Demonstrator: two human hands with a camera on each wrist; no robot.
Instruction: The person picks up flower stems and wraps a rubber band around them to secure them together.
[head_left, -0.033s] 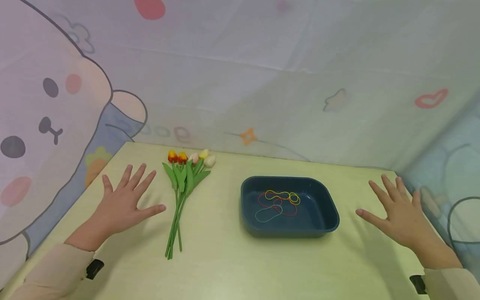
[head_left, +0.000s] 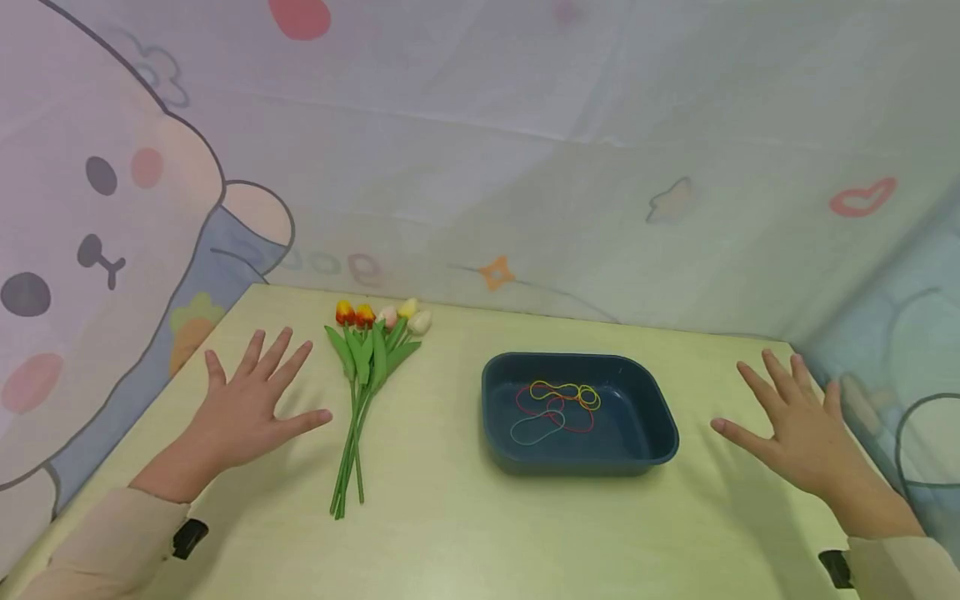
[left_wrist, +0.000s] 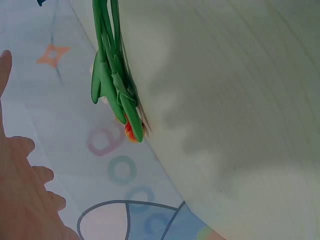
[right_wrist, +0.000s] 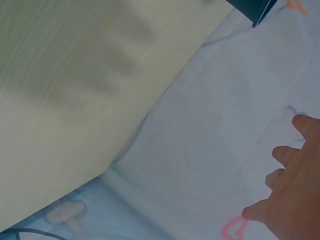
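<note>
My left hand (head_left: 243, 408) hovers over the left side of the table with its fingers spread and nothing in it. Just right of it lies a bunch of artificial tulips (head_left: 365, 375), red-yellow, pink, yellow and white heads toward the back, green stems toward me. The left wrist view shows their leaves (left_wrist: 112, 85) from the side. A dark blue basin (head_left: 577, 462) stands right of the middle, with yellow, red and pale blue rubber bands (head_left: 558, 408) lying on its floor. Beyond its right side, my right hand (head_left: 802, 433) is held up with spread fingers, also holding nothing.
The pale wooden table (head_left: 450, 533) reaches back to a hanging cloth (head_left: 480, 167) printed with a bear, hearts and stars. More printed cloth (head_left: 915, 333) hangs along the right side. A black strap piece (head_left: 190, 538) shows at the left cuff.
</note>
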